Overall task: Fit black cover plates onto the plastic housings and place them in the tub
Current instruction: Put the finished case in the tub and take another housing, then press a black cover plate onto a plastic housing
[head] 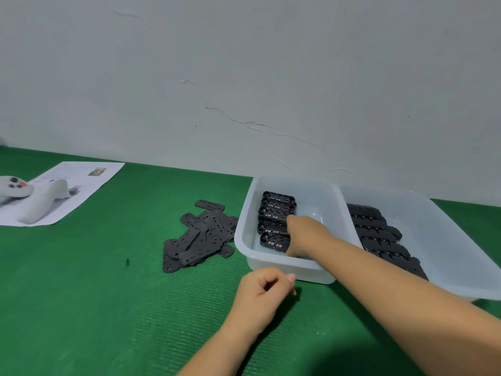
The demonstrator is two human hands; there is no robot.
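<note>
Down from the head camera we see our right hand [303, 234] reaching into the left tub [244, 234], its grip laid on the row of 5 open housings [273, 221]; whether it grasps one we cannot tell. Our left hand [261, 297] rests loosely clenched and empty on the green bench [95, 280], just before that tub. Cover plates [200, 234] lie heaped beside it, and covered housings [379, 234] fill the right tub [461, 240]
</note>
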